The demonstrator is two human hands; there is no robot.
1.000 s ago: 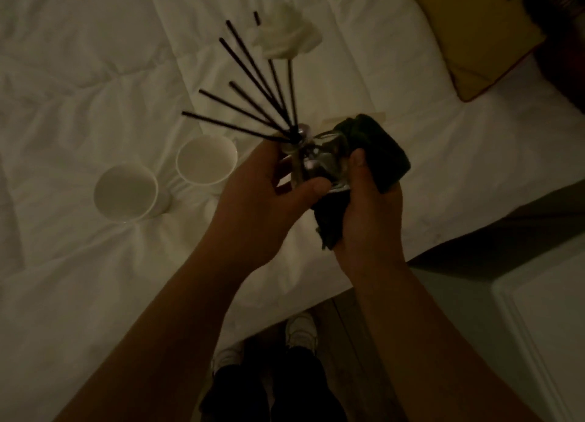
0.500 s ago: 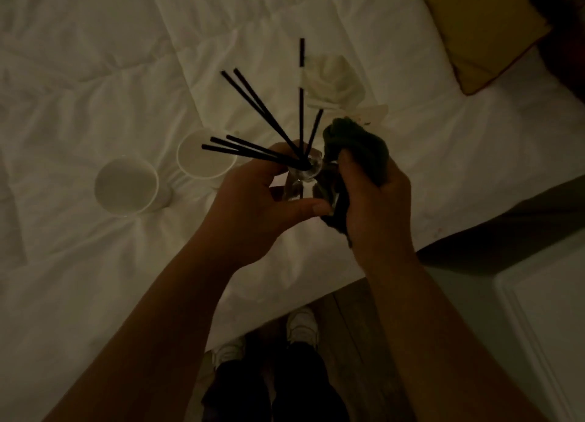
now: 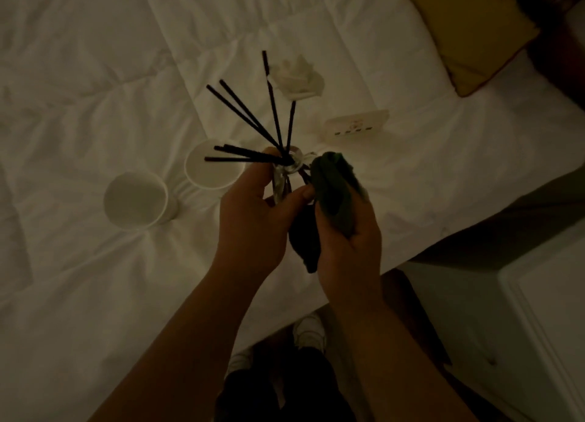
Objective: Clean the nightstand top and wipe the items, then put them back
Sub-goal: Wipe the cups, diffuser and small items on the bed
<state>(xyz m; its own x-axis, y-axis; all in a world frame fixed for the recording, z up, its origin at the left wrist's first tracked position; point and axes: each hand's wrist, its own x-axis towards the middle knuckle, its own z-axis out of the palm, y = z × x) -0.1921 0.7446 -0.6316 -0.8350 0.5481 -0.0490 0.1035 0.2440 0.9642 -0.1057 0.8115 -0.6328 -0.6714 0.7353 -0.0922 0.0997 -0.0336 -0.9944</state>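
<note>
Your left hand (image 3: 253, 219) fingers (image 3: 302, 196) curl round glass diffuser bottle (image 3: 285, 174) — thumb across front, bottle upright over bed (image 3: 95, 73). Right hand (image 3: 348, 231) just beside bottle, fingers clutching dark cloth (image 3: 334, 187) against its right side. Bottle's long axis vertical; reeds (image 3: 243, 114) fan up and away from it. Both hands equally near — likely next: rotate bottle into cloth. Nightstand (image 3: 538, 310) lies right of bottle, well apart.
</note>
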